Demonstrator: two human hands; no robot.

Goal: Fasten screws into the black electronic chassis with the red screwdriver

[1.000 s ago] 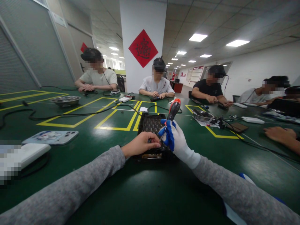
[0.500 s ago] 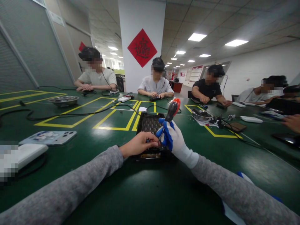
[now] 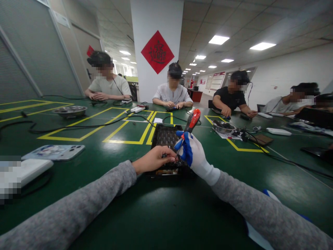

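My gloved right hand (image 3: 194,151) grips a red and black screwdriver (image 3: 193,121) just below its handle. The shaft slants down and left to the fingertips of my bare left hand (image 3: 157,159). Those fingers are pinched together near the screwdriver's tip; whether they hold some small part there is hidden. Both hands are over a black plastic case (image 3: 164,135) with a pitted, grid-like inner surface. At its near end an open section shows brownish parts (image 3: 166,172). My fingers cover the middle of the case.
On the left lie a phone (image 3: 54,152) and a white box-shaped device (image 3: 31,173). Metal bowls (image 3: 70,111) stand on both sides, with cables (image 3: 104,124) across the green table. A spare glove (image 3: 256,236) lies under my right forearm. Several people sit opposite.
The screwdriver handle has turned in my right hand, showing more red now, and my right-hand fingers have shifted slightly. My left hand stays at the tip.
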